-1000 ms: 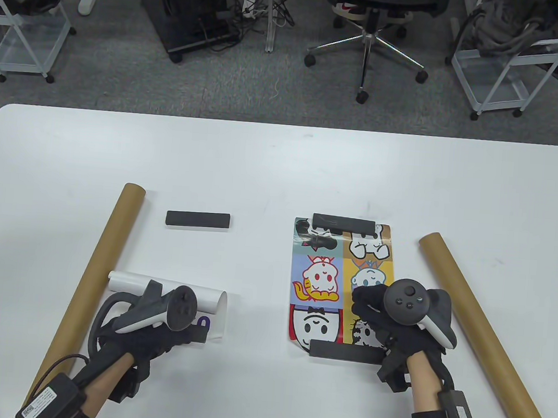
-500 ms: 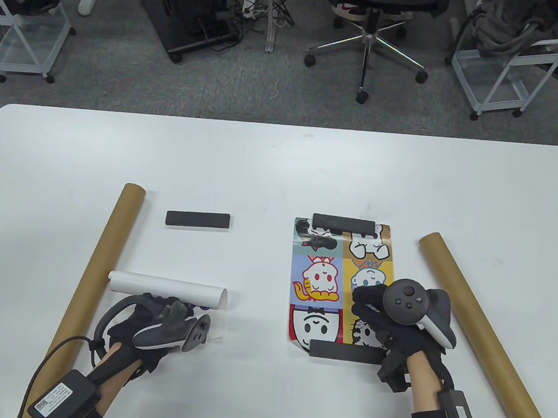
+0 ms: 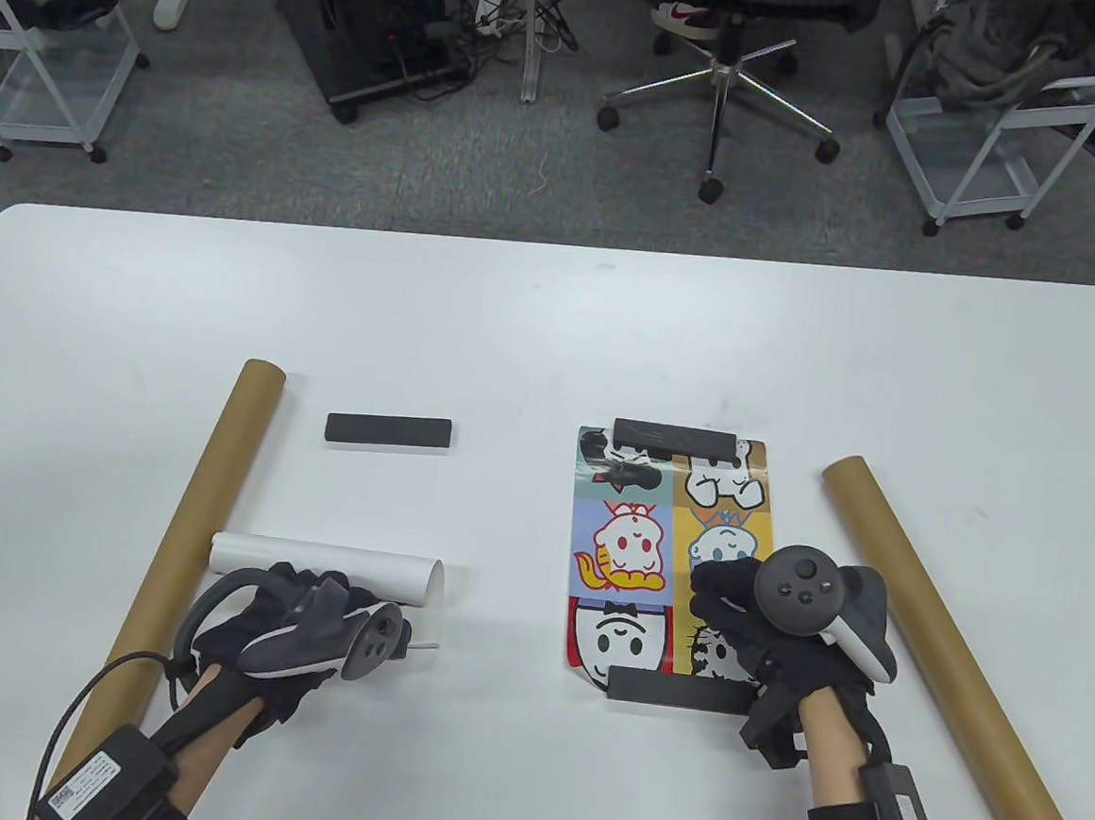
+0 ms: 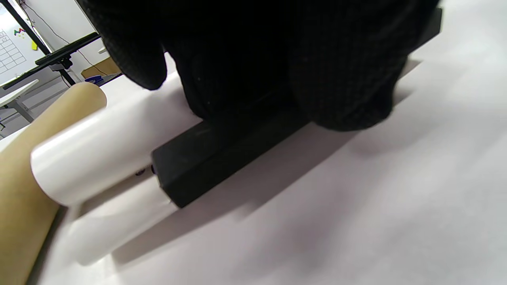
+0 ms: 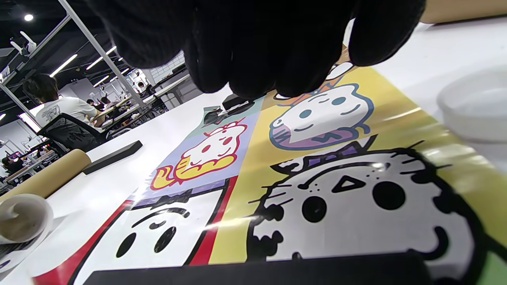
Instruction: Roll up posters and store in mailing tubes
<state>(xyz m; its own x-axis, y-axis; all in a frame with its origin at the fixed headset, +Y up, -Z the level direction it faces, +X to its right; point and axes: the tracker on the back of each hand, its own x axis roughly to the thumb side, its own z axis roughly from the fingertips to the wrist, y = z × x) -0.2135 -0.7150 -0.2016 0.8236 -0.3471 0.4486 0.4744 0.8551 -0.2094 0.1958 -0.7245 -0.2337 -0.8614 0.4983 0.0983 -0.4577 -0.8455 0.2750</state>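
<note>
Near the tabletop's front-left corner, the left hand [image 3: 303, 627] covers a black rectangular weight bar [image 4: 222, 154] that lies against the white rolled-up poster [image 3: 326, 571]; its fingers [image 4: 340, 79] curl over the bar, though whether that grip truly closes on it cannot be told. The roll lies crosswise, one end touching the left brown cardboard mailing tube [image 3: 187, 533]. Toward the front right, the right hand [image 3: 777, 627] rests with relaxed fingers on the flat, colourful cartoon poster [image 3: 632, 540], holding nothing. That sheet is pinned by a black bar [image 3: 673, 436] at its far end and another [image 3: 677, 690] at its near end, with the right brown mailing tube [image 3: 945, 650] just beside it. A spare black bar [image 3: 389, 431] sits further back. The likely risk: once the bar lifts, the glossy roll may spring open or roll away, since nothing else appears to restrain it.
</note>
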